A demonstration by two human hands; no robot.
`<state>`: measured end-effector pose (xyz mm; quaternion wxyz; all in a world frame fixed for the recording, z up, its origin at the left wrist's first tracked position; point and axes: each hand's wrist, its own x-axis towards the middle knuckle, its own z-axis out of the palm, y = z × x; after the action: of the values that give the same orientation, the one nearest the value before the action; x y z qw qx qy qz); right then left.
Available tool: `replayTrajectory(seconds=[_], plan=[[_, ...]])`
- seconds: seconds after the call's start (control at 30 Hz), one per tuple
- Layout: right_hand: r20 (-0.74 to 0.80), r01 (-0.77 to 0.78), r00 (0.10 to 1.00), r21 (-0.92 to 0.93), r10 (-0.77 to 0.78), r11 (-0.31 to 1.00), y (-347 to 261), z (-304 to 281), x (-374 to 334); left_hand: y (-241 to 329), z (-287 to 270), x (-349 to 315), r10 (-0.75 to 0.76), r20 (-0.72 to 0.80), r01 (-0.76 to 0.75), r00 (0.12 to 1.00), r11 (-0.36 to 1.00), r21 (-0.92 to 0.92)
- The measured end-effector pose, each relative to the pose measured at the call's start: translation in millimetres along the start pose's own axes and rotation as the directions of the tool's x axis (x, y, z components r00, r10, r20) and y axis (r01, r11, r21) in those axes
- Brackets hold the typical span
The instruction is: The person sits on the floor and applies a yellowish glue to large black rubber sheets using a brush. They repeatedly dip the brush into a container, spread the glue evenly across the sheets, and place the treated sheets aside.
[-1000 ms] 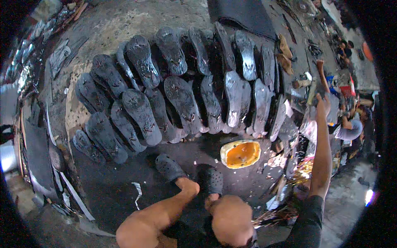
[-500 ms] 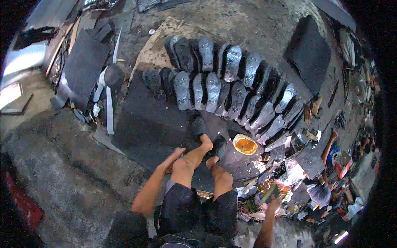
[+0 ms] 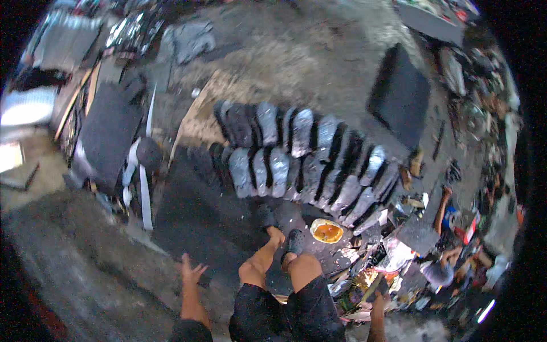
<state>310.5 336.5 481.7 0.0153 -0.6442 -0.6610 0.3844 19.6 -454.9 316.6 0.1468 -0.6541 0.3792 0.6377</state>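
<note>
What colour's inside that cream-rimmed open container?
The container's inside is orange, best in the head view.

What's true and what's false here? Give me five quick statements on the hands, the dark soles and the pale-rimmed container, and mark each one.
1. The left hand has its fingers spread. True.
2. The left hand grips a dark sole. False: it is empty.
3. The right hand holds a narrow greenish-brown piece. True, though its exact kind is unclear.
4. The dark soles lie in rows. True.
5. The container is blue inside and beyond the soles. False: the pale-rimmed container is orange inside and nearer the person.
</note>
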Motion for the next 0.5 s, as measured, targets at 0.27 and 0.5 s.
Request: replayTrajectory(seconds=[0.27,0.5], plan=[[-0.179,-0.082,0.981,-0.042,0.073,0.996,-199,100,-15,302,-2,-121,0.633,-0.029,-0.612,0.773,0.758,0.225],[-0.297,-0.008,0.947,0.353,0.121,0.936,-261,163,116,427,367,-266,0.776,0.446,-0.886,0.445,0.308,0.348]])
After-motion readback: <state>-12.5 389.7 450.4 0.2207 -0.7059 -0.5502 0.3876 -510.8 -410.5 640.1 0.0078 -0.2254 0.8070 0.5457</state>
